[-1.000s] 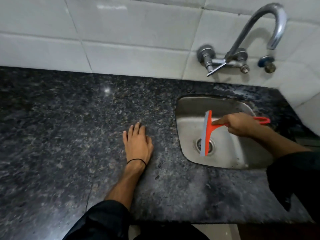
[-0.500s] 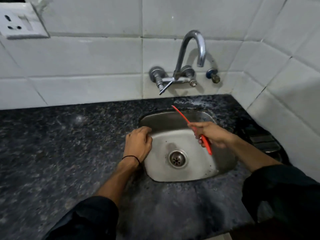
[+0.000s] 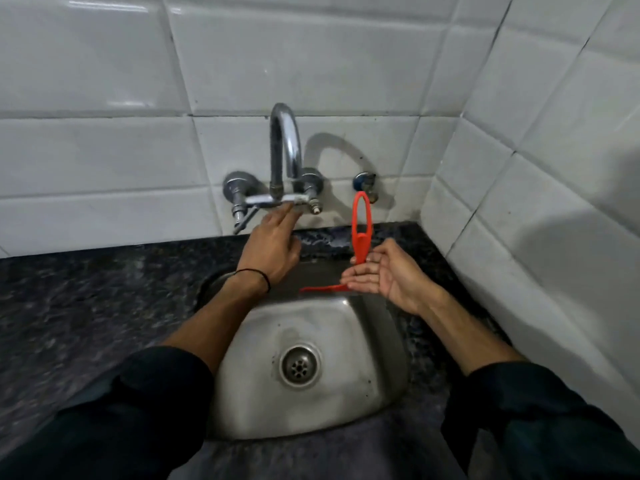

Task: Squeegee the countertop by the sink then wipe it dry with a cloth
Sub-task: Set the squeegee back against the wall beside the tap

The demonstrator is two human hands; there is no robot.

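Observation:
An orange squeegee stands upright over the back of the steel sink, looped handle pointing up, blade lying flat at the bottom. My right hand holds it with loose, half-spread fingers around the lower handle. My left hand reaches up to the chrome tap on the wall, fingertips at the lever of its left valve; whether they grip it is unclear. The dark speckled granite countertop runs left of the sink. No cloth is visible.
White tiled walls stand behind the sink and close on the right, forming a corner. A small blue-capped valve sits on the wall right of the tap. A narrow strip of countertop lies between sink and right wall.
My view has moved closer over the sink. My left hand left the sink's rim and rose to the tap. My right hand turned the squeegee upright and carried it to the sink's back.

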